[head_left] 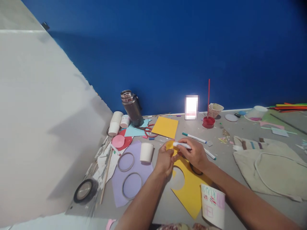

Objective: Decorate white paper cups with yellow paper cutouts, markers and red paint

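My left hand [165, 161] is closed on a small yellow paper disc [169, 145], held up over the table. In my right hand [193, 153] is a thick white tube [181, 145], gripped between thumb and fingers with its end against the disc. Whether the tube is glue or a pen I cannot make out. Below both hands lies a yellow paper sheet [192, 195] with a round hole cut in it. A dark ring [196, 169] rests on that sheet, partly under my right forearm. Beside it leans a paper cup with coloured drawings [213, 206].
A white paper cup [146, 152] and two rings [132, 186] lie on purple paper [120, 203]. Behind stand an open flask [131, 108], scissors [146, 129] and a red paint pot [208, 122]. Markers [194, 137] and a cloth bag [275, 172] lie to the right, black tape [85, 190] at left.
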Demonstrator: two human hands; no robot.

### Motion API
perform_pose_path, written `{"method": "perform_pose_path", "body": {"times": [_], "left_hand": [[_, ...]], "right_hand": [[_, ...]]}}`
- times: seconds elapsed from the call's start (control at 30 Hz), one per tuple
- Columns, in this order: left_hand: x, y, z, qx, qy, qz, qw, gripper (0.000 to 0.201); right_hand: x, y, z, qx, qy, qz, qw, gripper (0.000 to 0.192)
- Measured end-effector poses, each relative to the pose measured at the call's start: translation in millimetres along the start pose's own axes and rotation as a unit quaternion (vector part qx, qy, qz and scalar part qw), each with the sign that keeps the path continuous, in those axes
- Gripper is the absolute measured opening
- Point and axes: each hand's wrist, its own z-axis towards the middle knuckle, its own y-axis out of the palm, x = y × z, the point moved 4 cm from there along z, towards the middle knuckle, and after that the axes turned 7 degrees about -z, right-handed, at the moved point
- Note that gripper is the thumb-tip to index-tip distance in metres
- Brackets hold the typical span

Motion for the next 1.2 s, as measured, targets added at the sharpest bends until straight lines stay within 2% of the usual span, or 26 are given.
{"method": "perform_pose_path", "body": {"times": [0.1,0.2,0.27,0.37,0.6,0.8,0.9,1.0,1.1,1.2], "left_hand": [[-3.4,6.0,-2.9,-0.036,-0.004,0.028,0.999,0.044],[-5.4,10.1,-5.3,-0.064,0.011,0.068,0.996,0.028],[-5.8,10.7,-5.7,-0.068,0.024,0.082,0.994,0.024],[-6.1,9.4,-5.6,-0.063,0.034,0.087,0.994,0.028],[-6.8,3.6,-4.8,-0.03,0.03,0.105,0.994,0.03],[-4.6,-1.2,1.5,-0.02,0.025,0.057,0.998,0.026],[-5.9,-1.0,2.3,-0.025,-0.002,0.05,0.998,0.027],[-7.8,2.6,-0.1,-0.039,-0.014,0.069,0.997,0.033],[-9.2,7.2,-3.6,-0.061,-0.013,0.108,0.992,0.033],[-8.2,9.3,-6.1,-0.062,0.005,0.149,0.987,0.027]], "right_hand": [[-3.5,1.9,-2.8,0.01,-0.066,-0.081,0.994,0.027],[-5.6,2.9,-5.2,0.003,-0.109,-0.163,0.981,0.029],[-7.0,2.6,-6.2,0.001,-0.127,-0.2,0.971,0.029],[-8.3,2.0,-6.7,0.006,-0.132,-0.23,0.964,0.029],[-8.6,2.6,-6.7,0.001,-0.099,-0.24,0.966,0.033],[-4.9,-5.0,-4.4,0.031,-0.063,-0.217,0.974,0.036],[-5.9,-5.5,-4.9,0.033,-0.09,-0.181,0.979,0.034],[-7.5,-2.4,-6.1,0.006,-0.116,-0.166,0.979,0.031],[-9.3,-0.4,-6.7,-0.014,-0.132,-0.184,0.974,0.032],[-14.1,-1.6,-6.6,-0.008,-0.158,-0.212,0.964,0.033]]}}
